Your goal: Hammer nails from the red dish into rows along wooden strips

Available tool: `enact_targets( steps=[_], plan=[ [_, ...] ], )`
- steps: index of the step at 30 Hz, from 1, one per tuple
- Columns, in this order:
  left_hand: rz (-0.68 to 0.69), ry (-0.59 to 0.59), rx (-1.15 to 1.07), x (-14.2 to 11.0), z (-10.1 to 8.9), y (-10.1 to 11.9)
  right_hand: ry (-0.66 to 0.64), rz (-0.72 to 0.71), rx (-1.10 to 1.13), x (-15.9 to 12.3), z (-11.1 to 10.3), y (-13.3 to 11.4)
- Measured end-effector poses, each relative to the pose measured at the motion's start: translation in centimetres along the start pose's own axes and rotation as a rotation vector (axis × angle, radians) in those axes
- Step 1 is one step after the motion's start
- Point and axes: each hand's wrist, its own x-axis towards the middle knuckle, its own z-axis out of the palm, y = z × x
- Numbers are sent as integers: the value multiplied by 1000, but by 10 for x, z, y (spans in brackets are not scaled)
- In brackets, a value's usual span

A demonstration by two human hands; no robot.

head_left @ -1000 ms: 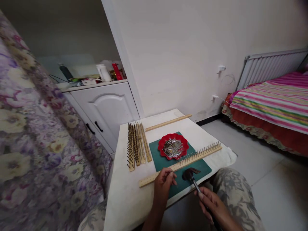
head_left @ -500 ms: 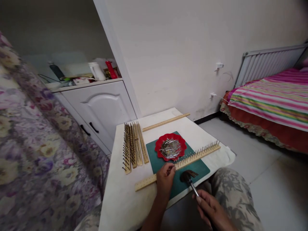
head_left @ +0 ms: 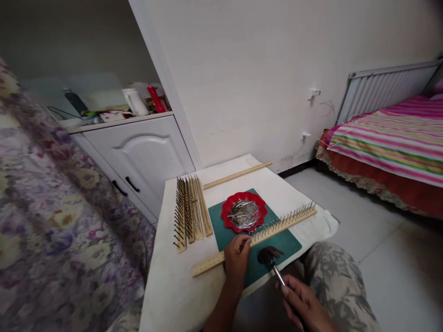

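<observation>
My left hand (head_left: 236,258) is closed in a pinch at the wooden strip (head_left: 209,264), where a nail, mostly hidden by the fingertips, meets the wood. Right of those fingers, a row of upright nails (head_left: 292,216) runs along the strip; the part to the left shows only small holes. My right hand (head_left: 300,297) grips a claw hammer (head_left: 267,256) by its handle, the dark head held low over the green mat (head_left: 256,271), apart from the strip. Just beyond the strip, a red scalloped dish (head_left: 226,222) holds a pile of loose nails (head_left: 245,213).
Several wooden strips (head_left: 206,222) lie side by side at the left, some bristling with dark nails (head_left: 179,214). Another strip (head_left: 238,175) lies near the back edge of the white-covered table (head_left: 166,295). Around stand a cabinet (head_left: 145,161), a floral curtain (head_left: 79,230) and a bed (head_left: 391,138).
The view has shifted slightly. Both hands, the hammer and the strip keep nearly the same places; the hammer head has turned or shifted only a little.
</observation>
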Motion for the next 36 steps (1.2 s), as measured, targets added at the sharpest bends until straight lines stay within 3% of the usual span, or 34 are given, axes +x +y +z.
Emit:
enact_targets(
  steps=[11, 16, 23, 36],
  plan=[
    [44, -7, 97, 2, 3, -4, 8, -24, -4, -4, 5, -14],
    [41, 2, 52, 3, 5, -7, 4, -61, -35, -4, 9, -41],
    [21, 2, 53, 3, 7, -7, -4, -171, -203, 16, 18, -83],
    [5, 11, 124, 3, 8, -8, -13, -174, -319, 24, 21, -89]
  ],
)
